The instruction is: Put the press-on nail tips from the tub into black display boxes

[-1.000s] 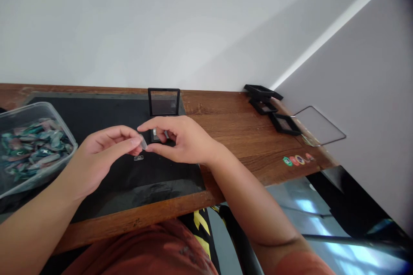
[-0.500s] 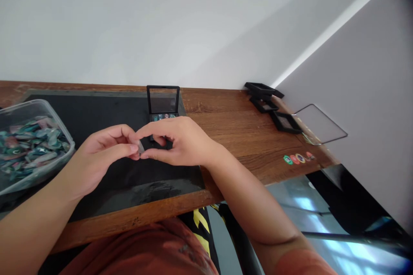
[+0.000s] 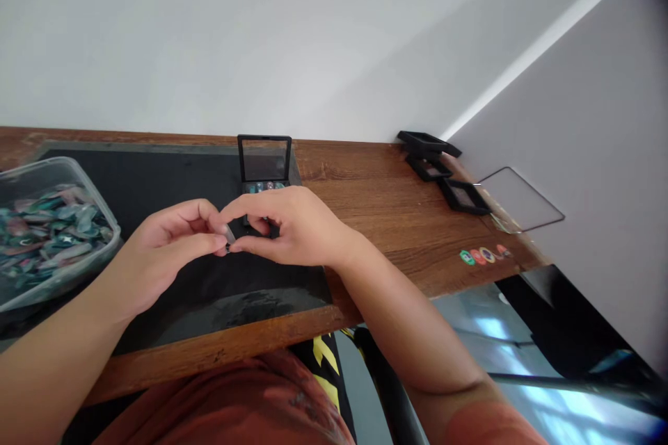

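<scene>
My left hand point(image 3: 175, 243) and my right hand point(image 3: 289, 226) meet above the dark mat, fingertips nearly touching. Between them is a small translucent piece point(image 3: 229, 235) with a dark bit at its lower end; its kind I cannot make out. My left thumb and fingers pinch it from the left. On its other edge are my right thumb and index finger, bent into a ring. Just behind my right hand a small black display case point(image 3: 264, 138) stands with its clear lid raised. Colourful shiny pieces point(image 3: 266, 187) sit in its base, partly hidden by the hand.
A clear plastic tub point(image 3: 112, 226) of many teal and pinkish pieces stands on the left. Several black frames point(image 3: 464, 196) lie by the right wall, near a thin wire frame point(image 3: 561, 217). Round stickers point(image 3: 486, 255) are near the wooden table's point(image 3: 360, 188) right end.
Both hands stay almost in place. The small piece between the fingertips has turned slightly, and its dark lower end shows more. The whole view has shifted a little.
</scene>
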Demonstrator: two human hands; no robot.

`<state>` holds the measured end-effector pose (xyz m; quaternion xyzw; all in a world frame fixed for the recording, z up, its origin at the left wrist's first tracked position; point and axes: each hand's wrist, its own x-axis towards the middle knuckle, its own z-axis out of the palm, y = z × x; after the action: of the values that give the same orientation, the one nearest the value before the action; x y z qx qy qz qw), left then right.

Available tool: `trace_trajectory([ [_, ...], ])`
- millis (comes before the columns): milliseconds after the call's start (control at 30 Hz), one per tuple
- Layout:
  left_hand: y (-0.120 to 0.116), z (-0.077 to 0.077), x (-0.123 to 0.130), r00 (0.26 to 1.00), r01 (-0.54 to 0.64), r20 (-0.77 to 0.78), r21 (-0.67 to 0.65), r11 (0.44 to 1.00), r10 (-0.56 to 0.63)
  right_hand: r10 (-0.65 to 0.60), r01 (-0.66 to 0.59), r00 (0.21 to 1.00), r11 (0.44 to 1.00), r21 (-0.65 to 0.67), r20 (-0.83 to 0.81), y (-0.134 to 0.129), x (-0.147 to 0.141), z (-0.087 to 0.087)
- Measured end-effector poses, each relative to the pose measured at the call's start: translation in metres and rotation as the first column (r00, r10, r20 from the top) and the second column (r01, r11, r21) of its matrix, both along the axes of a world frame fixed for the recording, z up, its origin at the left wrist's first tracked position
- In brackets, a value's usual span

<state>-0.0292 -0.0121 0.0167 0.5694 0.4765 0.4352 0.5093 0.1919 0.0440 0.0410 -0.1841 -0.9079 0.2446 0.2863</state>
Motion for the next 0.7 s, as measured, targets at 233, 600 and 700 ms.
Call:
trace_trajectory([
  [233,0.0019,-0.0047,-0.0021,1.000,0.015,-0.005,0.017,1.000,-0.015,-0.011,0.010,1.000,1.000,0.008,0.018,-0.0001,0.0000,-0.0009],
  [600,-0.0001,-0.0057,-0.0026,0.999,-0.009,-0.046,-0.003,1.000,0.009,-0.046,0.046,0.996,0.999,0.006,0.078,-0.0014,0.0003,0.0023],
  [700,0.0001,-0.0068,-0.0025,0.998,-0.020,-0.059,-0.013,1.000,0.019,-0.043,0.043,0.996,0.999,0.002,0.082,-0.0010,0.0007,0.0026],
])
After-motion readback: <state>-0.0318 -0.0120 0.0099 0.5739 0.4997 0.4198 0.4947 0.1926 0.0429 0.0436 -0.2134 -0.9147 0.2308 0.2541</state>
